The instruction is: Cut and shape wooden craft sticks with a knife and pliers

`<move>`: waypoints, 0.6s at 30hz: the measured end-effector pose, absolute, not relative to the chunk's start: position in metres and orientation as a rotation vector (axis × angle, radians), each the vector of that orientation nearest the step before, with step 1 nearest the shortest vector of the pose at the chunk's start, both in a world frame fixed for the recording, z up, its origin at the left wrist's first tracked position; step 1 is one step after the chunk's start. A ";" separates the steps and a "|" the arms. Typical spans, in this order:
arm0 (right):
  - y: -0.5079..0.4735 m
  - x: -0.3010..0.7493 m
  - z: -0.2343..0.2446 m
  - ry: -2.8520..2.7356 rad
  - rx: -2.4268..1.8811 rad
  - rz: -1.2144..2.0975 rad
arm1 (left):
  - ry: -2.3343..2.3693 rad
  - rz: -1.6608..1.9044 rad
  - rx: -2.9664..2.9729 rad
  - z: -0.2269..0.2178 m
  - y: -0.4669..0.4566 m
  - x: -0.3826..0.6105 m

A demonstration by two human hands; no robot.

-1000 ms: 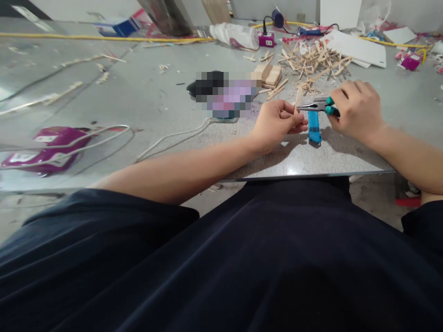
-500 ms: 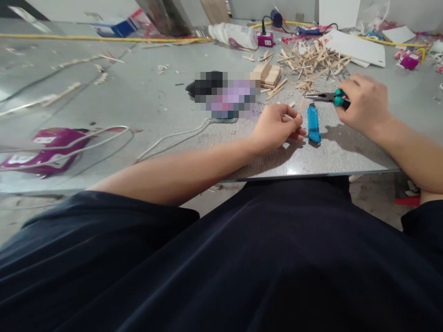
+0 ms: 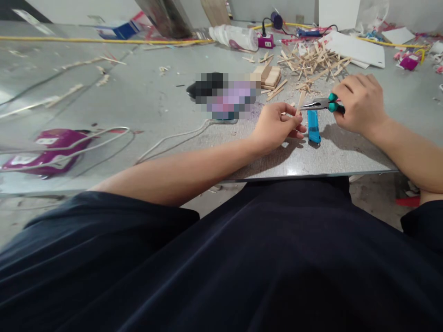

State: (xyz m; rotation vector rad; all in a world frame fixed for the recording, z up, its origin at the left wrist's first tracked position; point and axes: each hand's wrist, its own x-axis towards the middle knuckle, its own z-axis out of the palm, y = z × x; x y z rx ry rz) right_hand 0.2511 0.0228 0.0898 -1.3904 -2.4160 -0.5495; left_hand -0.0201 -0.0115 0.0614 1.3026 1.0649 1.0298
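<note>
My left hand (image 3: 277, 127) pinches a thin wooden stick (image 3: 300, 101) that stands nearly upright above the grey table (image 3: 155, 101). My right hand (image 3: 358, 107) grips the green handles of small pliers (image 3: 320, 104). The metal jaws point left and meet the stick near its top. A blue utility knife (image 3: 314, 127) lies flat on the table just below the pliers, between my two hands.
A heap of cut wooden sticks (image 3: 311, 60) and a stack of wooden blocks (image 3: 270, 76) lie behind the hands. A white cable (image 3: 166, 138) and a purple device (image 3: 51, 145) are at left. A plastic bottle (image 3: 235, 36), white boards (image 3: 360, 48) and a yellow cable line the far side.
My right hand had pulled the pliers back and up to the right; it has now come back left, bringing the jaws onto the stick. My left hand has barely moved.
</note>
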 end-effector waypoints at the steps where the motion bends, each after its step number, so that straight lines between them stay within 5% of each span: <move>1: 0.023 0.251 0.089 -2.415 -1.388 -0.554 | 1.060 1.037 1.306 0.061 -0.012 -0.020; 18: 0.020 0.245 0.088 -2.408 -1.434 -0.520 | 1.103 1.004 1.340 0.062 -0.014 -0.020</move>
